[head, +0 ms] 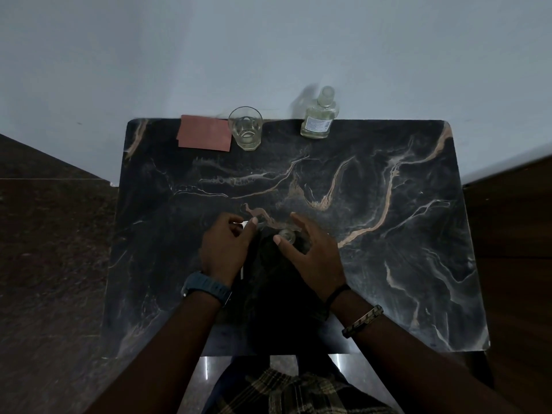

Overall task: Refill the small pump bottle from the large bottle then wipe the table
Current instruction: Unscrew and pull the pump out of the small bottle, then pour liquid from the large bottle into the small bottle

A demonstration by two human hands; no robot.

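The left hand (227, 243) is pinching the pump head (243, 227), lifted clear of the small bottle (287, 236). The right hand (310, 252), fingers spread, is steadying that open bottle, likely readying it for the large bottle (318, 116).

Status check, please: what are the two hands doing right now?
Left hand pinches a thin white pump part. Right hand open around small clear bottle's mouth. Large clear capped bottle untouched at back. Nothing between.

A dark marbled tabletop (388, 264) with pale veins stands against a wall. Along its far edge lie a reddish cloth (204, 132), just beside it an upright drinking glass (245, 128), and further right a capped large bottle (319, 116). Near the middle stands the small bottle (287, 235).
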